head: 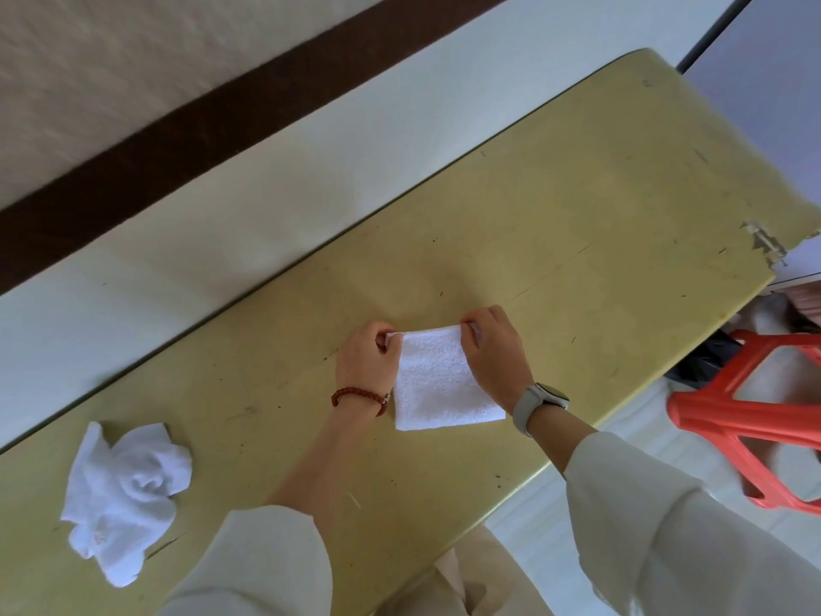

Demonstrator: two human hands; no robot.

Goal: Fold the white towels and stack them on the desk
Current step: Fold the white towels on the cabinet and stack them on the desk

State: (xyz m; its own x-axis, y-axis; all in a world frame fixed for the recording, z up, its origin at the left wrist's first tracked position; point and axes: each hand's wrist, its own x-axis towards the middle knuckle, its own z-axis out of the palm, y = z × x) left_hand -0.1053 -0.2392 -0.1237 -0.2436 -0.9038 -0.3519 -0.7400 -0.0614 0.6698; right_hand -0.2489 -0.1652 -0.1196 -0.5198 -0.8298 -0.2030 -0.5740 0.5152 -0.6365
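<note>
A folded white towel (440, 384) lies flat on the yellow desk (555, 206), near its front edge. My left hand (366, 362) pinches the towel's far left corner, and a red bead bracelet circles that wrist. My right hand (493, 344) pinches the far right corner; a grey watch sits on that wrist. Both hands hold the far edge against the desk. A second white towel (124, 491) lies crumpled at the desk's left end, apart from both hands.
A red plastic stool (746, 420) stands on the floor to the right of the desk. A pale wall (222, 206) with a dark brown band runs along the desk's far side. The desk's right front corner is chipped.
</note>
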